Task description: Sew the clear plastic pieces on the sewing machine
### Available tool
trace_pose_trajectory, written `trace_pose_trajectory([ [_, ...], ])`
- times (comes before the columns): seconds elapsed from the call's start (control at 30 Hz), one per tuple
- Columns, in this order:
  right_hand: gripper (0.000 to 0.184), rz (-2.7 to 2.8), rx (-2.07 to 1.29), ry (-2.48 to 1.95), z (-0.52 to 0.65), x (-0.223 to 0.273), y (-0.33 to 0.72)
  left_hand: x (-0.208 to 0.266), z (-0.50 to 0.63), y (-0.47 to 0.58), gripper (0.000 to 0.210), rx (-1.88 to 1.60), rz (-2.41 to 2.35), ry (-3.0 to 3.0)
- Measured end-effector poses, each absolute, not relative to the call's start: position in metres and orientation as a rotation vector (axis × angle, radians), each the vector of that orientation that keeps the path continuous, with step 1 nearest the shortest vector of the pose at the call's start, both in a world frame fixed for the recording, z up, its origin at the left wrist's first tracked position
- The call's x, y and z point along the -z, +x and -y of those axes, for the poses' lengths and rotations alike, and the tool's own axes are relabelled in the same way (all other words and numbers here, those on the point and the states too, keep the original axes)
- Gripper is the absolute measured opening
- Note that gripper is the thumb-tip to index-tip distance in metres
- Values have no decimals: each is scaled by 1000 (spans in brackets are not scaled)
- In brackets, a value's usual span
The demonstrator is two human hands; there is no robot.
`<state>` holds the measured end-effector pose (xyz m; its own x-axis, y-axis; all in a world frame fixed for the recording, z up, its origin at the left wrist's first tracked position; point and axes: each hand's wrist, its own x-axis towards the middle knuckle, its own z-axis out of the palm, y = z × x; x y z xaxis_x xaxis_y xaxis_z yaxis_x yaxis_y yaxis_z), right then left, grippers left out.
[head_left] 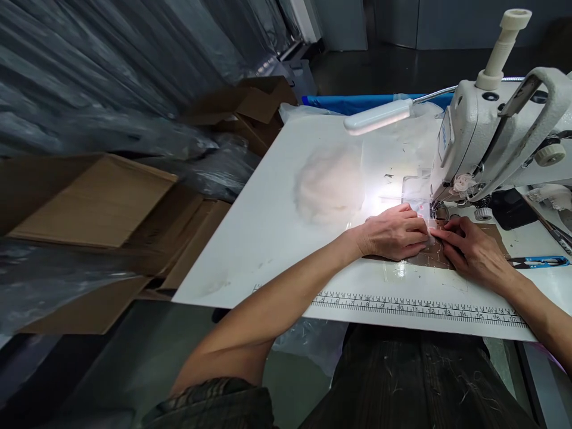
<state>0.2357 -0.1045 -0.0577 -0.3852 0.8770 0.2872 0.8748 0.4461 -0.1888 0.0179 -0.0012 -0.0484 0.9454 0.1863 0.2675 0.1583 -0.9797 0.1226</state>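
Note:
A white sewing machine (460, 134) stands at the right of the table, its needle and presser foot (433, 205) just beyond my hands. A thin white piece of material (420, 207), with small reddish marks, lies beside the foot and runs toward my fingers. My left hand (397, 232) is closed, its curled fingers on the near edge of this piece, left of the foot. My right hand (473, 250) is pinched at the piece's near right edge, fingertips close to the foot. Both hands rest over a brown strip (431, 257) taped to the table.
A printed ruler (402, 307) runs along the white table's (268, 238) front edge. A lamp (379, 117) shines from behind. Blue thread snips (540, 262) lie right of my right hand. Fluffy whitish material (330, 185) lies left. Cardboard boxes (93, 196) and plastic sheeting (134, 89) stand left.

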Motion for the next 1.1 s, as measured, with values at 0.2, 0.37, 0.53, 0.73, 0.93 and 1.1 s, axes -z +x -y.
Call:
trace_pose_trajectory([
  [0.2,39,2356,-6,-1495,105,57,235,37,4,15,28,-368,-134,3101],
  [0.37,38,2364,38,-1497,105,54,234,35,5,15,30,-368,-99,3096],
  [0.53,38,2391,72,-1476,105,50,233,35,4,15,26,-417,-107,3094],
  [0.73,39,2408,51,-1520,105,50,231,34,5,15,24,-447,-108,3144],
  [0.93,42,2411,79,-1589,102,49,227,33,3,15,23,-424,-95,3138],
  [1.1,43,2421,46,-1691,97,47,225,32,-1,14,22,-396,-126,3071],
])
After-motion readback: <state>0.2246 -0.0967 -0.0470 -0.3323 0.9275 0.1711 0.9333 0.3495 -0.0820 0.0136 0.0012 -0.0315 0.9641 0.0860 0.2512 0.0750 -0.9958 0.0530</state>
